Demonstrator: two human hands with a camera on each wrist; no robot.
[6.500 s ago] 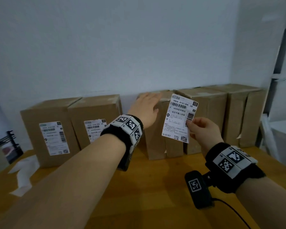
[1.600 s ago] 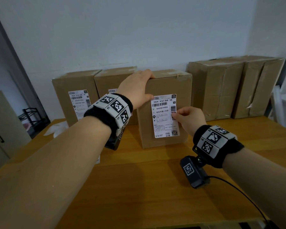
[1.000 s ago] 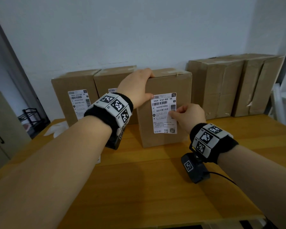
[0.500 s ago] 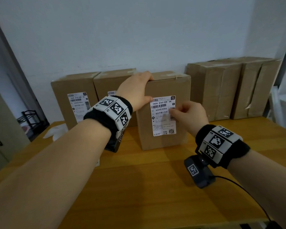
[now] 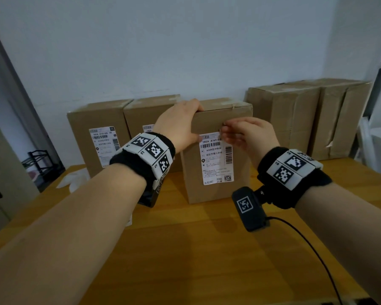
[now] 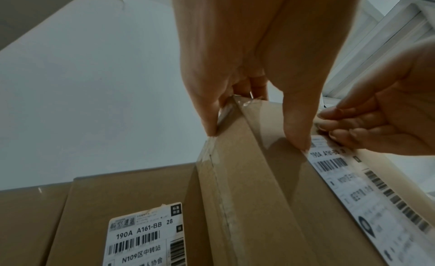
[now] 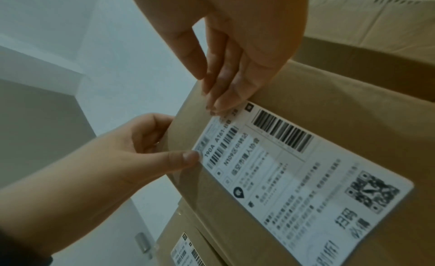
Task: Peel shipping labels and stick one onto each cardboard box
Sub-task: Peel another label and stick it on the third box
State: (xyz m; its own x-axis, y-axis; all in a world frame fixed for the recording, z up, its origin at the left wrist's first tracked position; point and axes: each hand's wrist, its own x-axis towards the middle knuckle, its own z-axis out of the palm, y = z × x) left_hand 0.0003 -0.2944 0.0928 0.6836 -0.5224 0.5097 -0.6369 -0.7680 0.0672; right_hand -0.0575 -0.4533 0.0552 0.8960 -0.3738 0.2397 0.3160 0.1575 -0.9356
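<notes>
A brown cardboard box point(image 5: 218, 194) stands on the wooden table point(image 5: 185, 249), forward of the row. A white shipping label point(image 5: 216, 160) lies flat on its front face. My left hand point(image 5: 193, 124) grips the box's top left corner, fingers curled over the top edge, thumb tip on the label's upper left corner point(image 7: 200, 152). My right hand point(image 5: 231, 134) presses straight fingers point(image 7: 226, 91) on the label's top edge near its right corner. The left wrist view shows the same label point(image 6: 353, 180) under both hands.
Two boxes with labels point(image 5: 99, 137) point(image 5: 150, 113) stand against the wall at left. Two bare boxes point(image 5: 284, 119) point(image 5: 343, 119) stand at right. White backing paper point(image 5: 75, 179) lies at the table's left edge. A cable point(image 5: 306, 238) trails from my right wrist.
The label, held in the air earlier, now sits on the box front. Over the last second my right hand slid from the label's right-middle up to its top edge. The left hand kept its hold.
</notes>
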